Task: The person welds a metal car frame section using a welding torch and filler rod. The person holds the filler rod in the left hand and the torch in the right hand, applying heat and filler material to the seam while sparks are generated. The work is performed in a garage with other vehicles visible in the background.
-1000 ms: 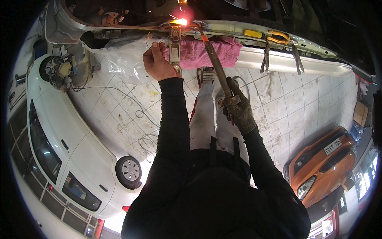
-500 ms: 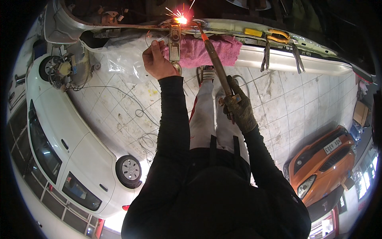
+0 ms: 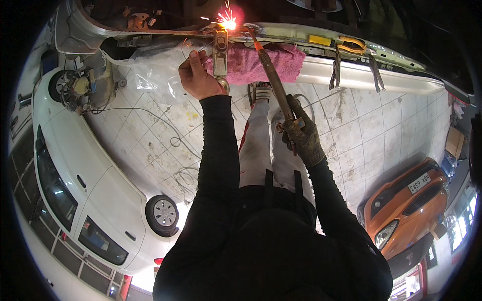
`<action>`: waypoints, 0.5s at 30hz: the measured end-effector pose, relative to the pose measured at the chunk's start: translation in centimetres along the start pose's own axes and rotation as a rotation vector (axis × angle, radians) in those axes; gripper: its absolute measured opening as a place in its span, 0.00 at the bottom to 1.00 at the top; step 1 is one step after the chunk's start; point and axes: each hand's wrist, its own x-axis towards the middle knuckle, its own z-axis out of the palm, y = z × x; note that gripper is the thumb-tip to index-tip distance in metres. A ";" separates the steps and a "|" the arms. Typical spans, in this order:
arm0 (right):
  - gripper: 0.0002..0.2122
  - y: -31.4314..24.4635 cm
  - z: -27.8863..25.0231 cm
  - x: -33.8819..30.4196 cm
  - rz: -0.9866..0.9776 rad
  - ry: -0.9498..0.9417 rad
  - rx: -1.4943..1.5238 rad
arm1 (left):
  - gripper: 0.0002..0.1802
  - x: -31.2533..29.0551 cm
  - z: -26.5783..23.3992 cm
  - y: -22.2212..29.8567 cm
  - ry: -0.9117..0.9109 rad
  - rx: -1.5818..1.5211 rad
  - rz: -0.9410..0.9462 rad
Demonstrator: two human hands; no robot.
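Note:
In my gloved right hand (image 3: 305, 134) is a gas welding torch (image 3: 272, 75), its fingers wrapped round the handle. The torch's bent tip reaches the rusty car body edge (image 3: 251, 30), where a bright glow with sparks (image 3: 228, 23) burns just to the left. My bare left hand (image 3: 200, 78) is closed in a pinch on a thin curved wire (image 3: 183, 49), whose far end I cannot make out. Beside that hand a metal clamp (image 3: 220, 56) stands on the body edge below the glow. A pink cloth (image 3: 266, 62) drapes over the sill right of the clamp.
Yellow-handled pliers (image 3: 351, 46) and a yellow piece (image 3: 319, 40) rest on the sill at right. Clear plastic sheeting (image 3: 158, 75) hangs at left. Hoses (image 3: 175, 140) lie across the tiled floor. A white car (image 3: 95, 170) stands left, an orange car (image 3: 406, 200) right.
The spray of sparks has changed shape. My left hand has shifted very slightly left; the torch and my right hand look nearly still.

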 end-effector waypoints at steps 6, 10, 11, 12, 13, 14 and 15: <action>0.33 -0.1 -0.1 0.0 0.018 -0.006 -0.016 | 0.16 0.2 -0.1 -0.3 -0.009 0.000 0.012; 0.34 -0.1 0.0 0.0 0.011 -0.003 -0.049 | 0.15 0.2 -0.2 -0.2 0.000 0.011 0.002; 0.34 -0.1 0.0 0.0 0.015 -0.004 -0.045 | 0.15 0.2 -0.1 -0.2 0.001 0.007 0.002; 0.34 -0.1 -0.1 0.0 0.018 -0.003 -0.042 | 0.15 0.2 -0.1 -0.2 0.001 0.002 0.001; 0.34 0.0 -0.1 0.0 0.022 -0.004 -0.038 | 0.14 0.2 -0.1 -0.2 0.001 -0.003 0.000; 0.34 0.0 -0.2 0.0 0.026 -0.002 -0.038 | 0.14 0.2 -0.1 -0.3 -0.001 -0.005 -0.001; 0.34 0.1 -0.2 0.0 0.031 -0.001 -0.037 | 0.14 0.2 -0.1 -0.3 -0.002 -0.007 -0.001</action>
